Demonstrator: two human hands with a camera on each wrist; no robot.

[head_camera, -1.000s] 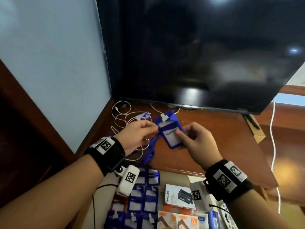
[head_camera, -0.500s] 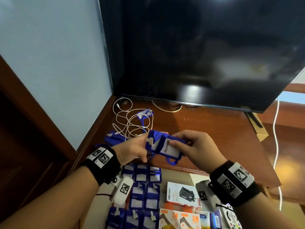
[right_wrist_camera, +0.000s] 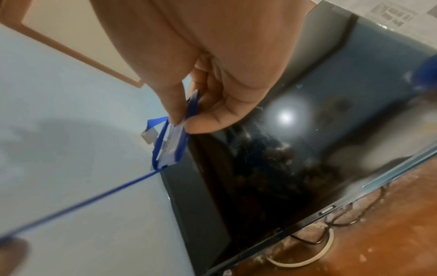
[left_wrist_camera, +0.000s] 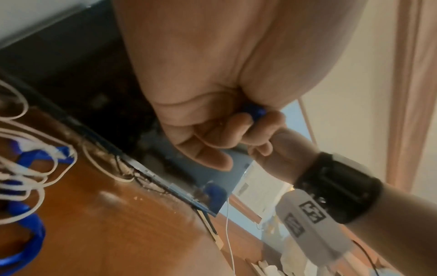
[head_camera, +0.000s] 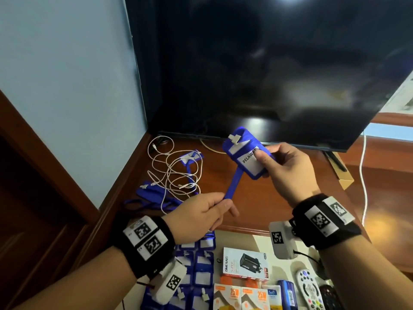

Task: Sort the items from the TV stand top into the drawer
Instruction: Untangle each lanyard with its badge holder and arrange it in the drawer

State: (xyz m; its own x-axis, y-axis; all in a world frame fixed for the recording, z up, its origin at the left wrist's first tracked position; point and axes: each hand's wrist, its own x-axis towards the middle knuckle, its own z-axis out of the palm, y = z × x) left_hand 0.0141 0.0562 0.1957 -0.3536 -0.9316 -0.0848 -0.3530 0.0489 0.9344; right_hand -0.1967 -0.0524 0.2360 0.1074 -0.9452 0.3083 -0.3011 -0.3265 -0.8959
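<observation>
My right hand [head_camera: 283, 166] pinches a blue badge holder [head_camera: 244, 153] with a white card, raised above the wooden TV stand top [head_camera: 257, 202] in front of the TV. Its blue lanyard [head_camera: 233, 184] runs taut down to my left hand [head_camera: 205, 213], which grips the strap's end. The right wrist view shows thumb and finger pinching the holder [right_wrist_camera: 169, 143], with the strap [right_wrist_camera: 82, 201] stretching away. In the left wrist view a bit of blue strap [left_wrist_camera: 254, 112] shows inside the curled fingers. The open drawer [head_camera: 257, 240] lies below, with several blue badge holders [head_camera: 196, 267] laid in rows.
A tangle of white cables [head_camera: 176, 173] and more blue lanyards [head_camera: 154, 193] lie at the stand's left back corner. The black TV [head_camera: 257, 70] fills the back. The drawer also holds charger boxes [head_camera: 243, 262] and remotes [head_camera: 308, 287]. A cardboard piece [head_camera: 342, 173] sits at right.
My right hand lifted the badge holder up and to the right, towards the TV. My left hand slid down the lanyard, which is now stretched straight between the hands.
</observation>
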